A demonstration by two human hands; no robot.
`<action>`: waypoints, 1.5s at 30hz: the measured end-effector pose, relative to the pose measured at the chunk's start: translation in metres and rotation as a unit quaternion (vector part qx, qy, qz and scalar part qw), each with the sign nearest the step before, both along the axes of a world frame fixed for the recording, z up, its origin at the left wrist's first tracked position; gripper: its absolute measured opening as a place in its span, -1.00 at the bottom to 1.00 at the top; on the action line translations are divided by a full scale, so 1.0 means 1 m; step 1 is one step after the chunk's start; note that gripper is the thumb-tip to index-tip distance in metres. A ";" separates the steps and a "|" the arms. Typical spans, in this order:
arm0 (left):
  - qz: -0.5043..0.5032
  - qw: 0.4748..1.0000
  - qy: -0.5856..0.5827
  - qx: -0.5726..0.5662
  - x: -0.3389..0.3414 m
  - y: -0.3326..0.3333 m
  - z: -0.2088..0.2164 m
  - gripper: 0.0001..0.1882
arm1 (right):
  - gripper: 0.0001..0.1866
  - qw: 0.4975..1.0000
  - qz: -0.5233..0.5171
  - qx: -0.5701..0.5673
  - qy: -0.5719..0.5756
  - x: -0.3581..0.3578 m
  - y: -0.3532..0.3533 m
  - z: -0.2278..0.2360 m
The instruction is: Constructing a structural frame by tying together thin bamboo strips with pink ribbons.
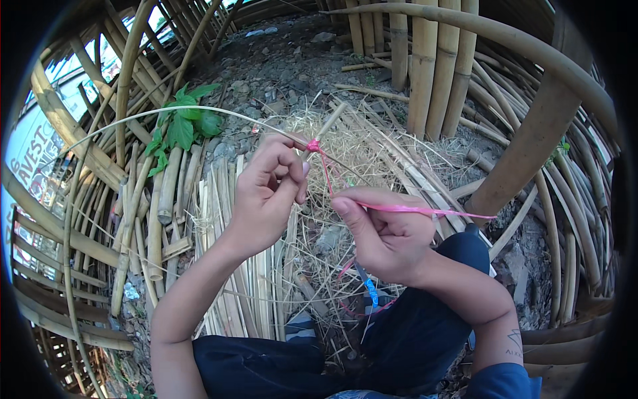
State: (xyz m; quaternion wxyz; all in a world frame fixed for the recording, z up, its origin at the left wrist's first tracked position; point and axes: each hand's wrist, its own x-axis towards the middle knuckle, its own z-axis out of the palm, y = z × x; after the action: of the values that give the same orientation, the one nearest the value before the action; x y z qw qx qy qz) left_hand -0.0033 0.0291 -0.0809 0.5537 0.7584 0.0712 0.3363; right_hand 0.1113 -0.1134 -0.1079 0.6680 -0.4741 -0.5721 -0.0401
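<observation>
Holding string point(419, 210) near a knot point(313, 145)

The left hand point(271, 176) grips the stick point(332, 119) beside the knot; the right hand point(387, 233) clamps the string. A hard pull could snap it; a loose grip could let the stick slip.

left arm point(191, 299), right sleeve point(502, 384): cut by lower edge | pink binding point(313, 145): turns indistinct

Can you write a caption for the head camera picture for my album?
Left hand holds crossed sticks; right hand grips the pink strip wrapped around them.
</observation>
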 end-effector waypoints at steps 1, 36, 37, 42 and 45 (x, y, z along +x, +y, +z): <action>-0.007 0.995 0.014 0.096 0.001 0.000 0.003 -0.92 | -0.88 1.000 -0.003 -0.001 0.000 0.000 0.002 -0.003; -0.129 0.990 0.007 -0.057 0.002 -0.008 -0.019 -0.84 | -0.84 0.919 -0.142 -0.131 -0.344 -0.011 0.014 -0.027; -0.129 0.990 0.008 -0.057 0.002 -0.009 -0.020 -0.84 | -0.86 0.912 -0.128 -0.132 -0.366 -0.012 0.011 -0.021; -0.116 0.988 0.034 -0.099 -0.003 -0.007 -0.022 -0.84 | -0.82 0.903 -0.180 0.017 -0.389 0.002 0.005 0.004; -0.101 0.993 0.007 -0.063 0.000 -0.009 -0.025 -0.84 | -0.79 0.921 -0.189 0.086 -0.329 0.013 0.008 0.009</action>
State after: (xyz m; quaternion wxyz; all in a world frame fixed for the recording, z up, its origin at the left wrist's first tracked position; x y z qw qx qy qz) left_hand -0.0036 0.0205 -0.1056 0.6308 0.7279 0.0191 0.2680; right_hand 0.1242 -0.1056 -0.0992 0.4606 -0.4743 -0.6539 -0.3678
